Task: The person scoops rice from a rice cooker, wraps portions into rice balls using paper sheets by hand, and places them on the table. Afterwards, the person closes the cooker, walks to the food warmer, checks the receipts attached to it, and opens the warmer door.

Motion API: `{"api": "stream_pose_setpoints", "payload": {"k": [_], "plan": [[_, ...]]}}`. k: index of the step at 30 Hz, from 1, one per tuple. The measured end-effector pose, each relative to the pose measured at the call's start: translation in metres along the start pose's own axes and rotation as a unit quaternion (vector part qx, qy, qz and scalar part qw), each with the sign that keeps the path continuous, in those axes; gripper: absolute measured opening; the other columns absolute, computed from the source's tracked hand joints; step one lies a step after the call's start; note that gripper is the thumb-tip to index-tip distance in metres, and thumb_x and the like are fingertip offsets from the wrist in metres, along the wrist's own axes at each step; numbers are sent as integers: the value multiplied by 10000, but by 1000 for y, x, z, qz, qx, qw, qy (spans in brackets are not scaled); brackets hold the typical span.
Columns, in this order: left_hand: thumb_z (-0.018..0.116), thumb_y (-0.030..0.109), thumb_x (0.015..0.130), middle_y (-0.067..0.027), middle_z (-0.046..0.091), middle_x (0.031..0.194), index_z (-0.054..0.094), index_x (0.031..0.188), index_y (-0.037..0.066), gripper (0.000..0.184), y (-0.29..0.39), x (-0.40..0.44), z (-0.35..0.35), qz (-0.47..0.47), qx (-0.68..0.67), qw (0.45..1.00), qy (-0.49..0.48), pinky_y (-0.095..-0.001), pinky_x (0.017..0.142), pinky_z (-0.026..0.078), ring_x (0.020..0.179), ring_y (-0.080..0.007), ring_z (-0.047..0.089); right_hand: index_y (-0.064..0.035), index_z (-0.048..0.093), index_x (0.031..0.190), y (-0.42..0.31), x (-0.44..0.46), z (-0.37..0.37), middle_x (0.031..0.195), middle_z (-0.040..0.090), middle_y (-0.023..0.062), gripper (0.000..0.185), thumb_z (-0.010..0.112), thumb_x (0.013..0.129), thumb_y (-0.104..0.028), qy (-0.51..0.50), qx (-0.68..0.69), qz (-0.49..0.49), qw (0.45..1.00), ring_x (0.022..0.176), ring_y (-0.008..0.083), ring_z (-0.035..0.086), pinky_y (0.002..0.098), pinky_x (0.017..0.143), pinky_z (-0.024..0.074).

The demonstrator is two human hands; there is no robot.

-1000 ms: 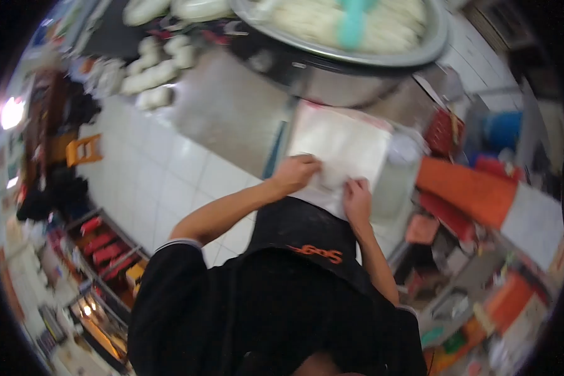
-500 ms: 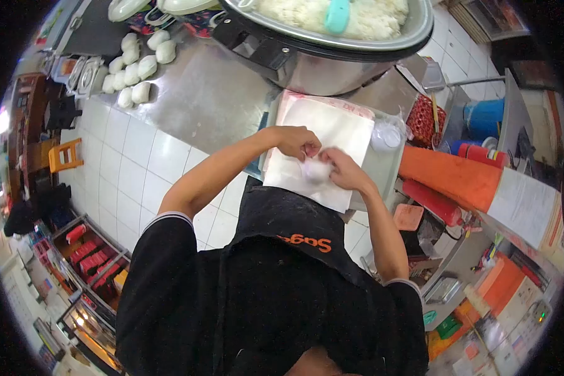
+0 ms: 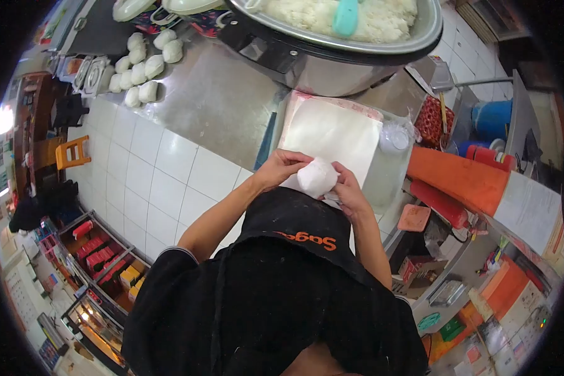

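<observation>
- Left hand point(image 3: 285, 168): fingers pinch the left side of the white bundle point(image 3: 318, 177); grip engaged.
- Right hand point(image 3: 349, 191): fingers curl against the right side of the same item, also grasping it.
- White bundle: rounded, located between the two hands; a loose flap shows at its lower edge, beside the right hand.
- Black apron point(image 3: 294, 216): directly below the hands, on the wearer's side.
- White sheets point(image 3: 335, 135): just beyond the hands, with red print along the far edge.
- Clear plastic bag point(image 3: 393, 136): ahead and to the right of the right hand, beside the sheets.
- Metal worktop point(image 3: 219, 94): ahead and to the left of the left hand.
- Large cooker point(image 3: 332, 74): beyond the sheets, containing rice point(image 3: 301, 19) and a turquoise utensil point(image 3: 345, 17).
- Rounded white parcels point(image 3: 154, 66): grouped on the worktop, well apart from the left hand.
</observation>
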State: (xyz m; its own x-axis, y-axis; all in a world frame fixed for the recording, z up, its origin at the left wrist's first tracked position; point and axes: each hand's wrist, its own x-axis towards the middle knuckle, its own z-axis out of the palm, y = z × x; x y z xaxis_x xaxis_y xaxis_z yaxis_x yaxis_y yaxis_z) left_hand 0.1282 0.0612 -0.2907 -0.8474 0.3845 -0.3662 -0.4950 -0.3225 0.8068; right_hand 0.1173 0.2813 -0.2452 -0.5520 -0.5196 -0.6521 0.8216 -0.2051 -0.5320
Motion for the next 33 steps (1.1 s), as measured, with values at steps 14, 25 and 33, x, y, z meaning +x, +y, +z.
{"api": "stream_pose_setpoints", "payload": {"k": [14, 25, 33], "plan": [[835, 273, 731, -89, 657, 937, 588, 1078, 24, 494, 55, -16, 31, -63, 210, 976, -14, -301, 753, 499, 845, -155, 613, -49, 440, 980, -21, -7, 30, 695, 641, 65, 319, 676, 774, 12, -21, -215, -33, 976, 665, 69, 583, 238, 504, 441], [824, 140, 674, -80, 632, 939, 535, 1079, 57, 504, 52, -38, 7, -82, 211, 968, -107, -333, 787, 515, 908, -192, 627, -102, 515, 915, -21, 29, 33, 794, 605, 55, 604, 890, 510, -348, 79, -667, -287, 683, 746, 266, 600, 394, 668, 489], [783, 222, 663, -195, 544, 1218, 499, 1219, 70, 643, 69, -18, -166, 17, 595, 705, 385, -428, 971, 410, 1160, -363, 505, 2, 585, 806, -125, -11, 121, 702, 600, 103, 141, 717, 824, -43, 124, -521, -508, 674, 638, 222, 589, 321, 626, 478]]}}
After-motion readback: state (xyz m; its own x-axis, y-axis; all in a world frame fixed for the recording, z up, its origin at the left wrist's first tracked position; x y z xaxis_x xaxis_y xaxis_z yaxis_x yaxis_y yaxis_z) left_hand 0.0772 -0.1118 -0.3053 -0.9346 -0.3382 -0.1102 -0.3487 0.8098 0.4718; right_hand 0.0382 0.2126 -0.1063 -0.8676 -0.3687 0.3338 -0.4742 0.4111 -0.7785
